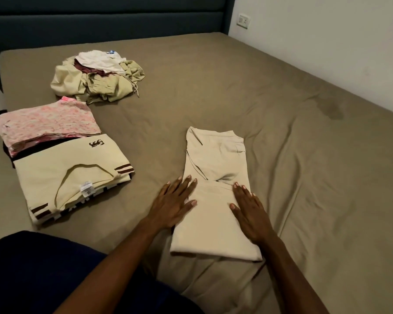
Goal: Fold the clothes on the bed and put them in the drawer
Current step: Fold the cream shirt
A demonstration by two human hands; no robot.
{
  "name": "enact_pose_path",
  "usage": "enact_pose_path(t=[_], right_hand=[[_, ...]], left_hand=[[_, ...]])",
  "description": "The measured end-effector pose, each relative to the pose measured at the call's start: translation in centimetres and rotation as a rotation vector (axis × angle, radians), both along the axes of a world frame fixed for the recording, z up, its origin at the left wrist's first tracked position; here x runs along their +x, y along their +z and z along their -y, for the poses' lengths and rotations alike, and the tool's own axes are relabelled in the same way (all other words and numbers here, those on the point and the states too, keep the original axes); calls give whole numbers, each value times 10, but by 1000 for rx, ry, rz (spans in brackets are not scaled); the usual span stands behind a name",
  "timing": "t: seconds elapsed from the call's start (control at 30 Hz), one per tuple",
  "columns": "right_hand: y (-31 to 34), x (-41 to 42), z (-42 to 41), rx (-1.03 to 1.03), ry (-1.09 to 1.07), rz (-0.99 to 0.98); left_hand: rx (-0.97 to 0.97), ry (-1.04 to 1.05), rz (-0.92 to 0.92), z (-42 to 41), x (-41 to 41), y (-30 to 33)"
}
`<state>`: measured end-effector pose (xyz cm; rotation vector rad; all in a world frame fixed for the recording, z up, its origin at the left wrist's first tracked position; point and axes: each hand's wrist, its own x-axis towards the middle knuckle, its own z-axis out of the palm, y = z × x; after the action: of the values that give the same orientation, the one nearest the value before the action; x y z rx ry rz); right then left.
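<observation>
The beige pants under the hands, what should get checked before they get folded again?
1. Both hands flat on the beige pants: ok, left hand and right hand rest open on them.
2. Near half smooth: ok.
3. Far half smooth: not ok, creased near the waistband.
4. Free bed around: ok.
5. Folded cream shirt stack waiting: ok.
6. Unfolded pile left: not ok, more to fold.
7. Drawer ready: cannot tell, not in view.

Bare forearms without sleeves; dark navy garment point(32, 268) over the lap.
</observation>
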<state>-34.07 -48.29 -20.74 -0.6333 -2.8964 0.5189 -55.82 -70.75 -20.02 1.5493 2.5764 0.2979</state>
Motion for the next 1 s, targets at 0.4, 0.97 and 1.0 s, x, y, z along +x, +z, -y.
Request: enact_pose_path(t=[0.4, 0.97, 1.0], right_hand=[[-13, 77, -21, -4, -121, -172], [3, 73, -15, 56, 150, -175], [3, 71, -16, 62, 161, -176]], left_hand=[[17, -202, 16, 58, -8, 5], [181, -586, -352, 49, 12, -28], [176, -569, -337, 48, 12, -26]])
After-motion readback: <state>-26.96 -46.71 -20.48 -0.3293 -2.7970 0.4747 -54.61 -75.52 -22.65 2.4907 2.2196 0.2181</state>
